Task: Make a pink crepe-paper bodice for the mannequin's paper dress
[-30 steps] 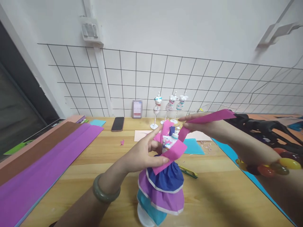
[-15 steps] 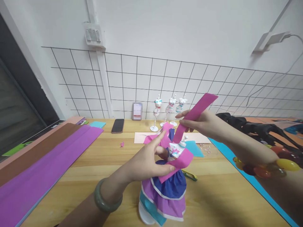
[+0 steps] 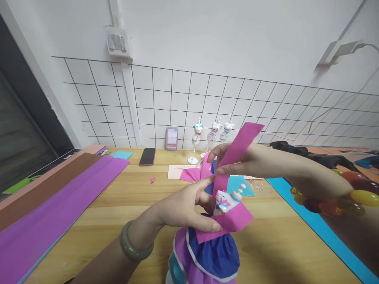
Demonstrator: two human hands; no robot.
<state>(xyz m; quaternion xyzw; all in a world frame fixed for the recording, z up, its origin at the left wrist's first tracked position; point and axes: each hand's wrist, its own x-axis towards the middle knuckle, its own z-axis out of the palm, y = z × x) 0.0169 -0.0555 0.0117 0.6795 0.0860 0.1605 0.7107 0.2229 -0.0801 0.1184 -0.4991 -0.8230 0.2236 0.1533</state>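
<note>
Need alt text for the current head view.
Left hand pinches a pink strip at the waist of a small dress form in a tiered skirt; right hand holds a raised pink length. Three mannequins stand behind.

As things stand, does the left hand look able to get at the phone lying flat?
Probably not without letting go: the left hand holds the pink strip at the dressed mannequin, though nothing tall stands between hand and phone.
</note>
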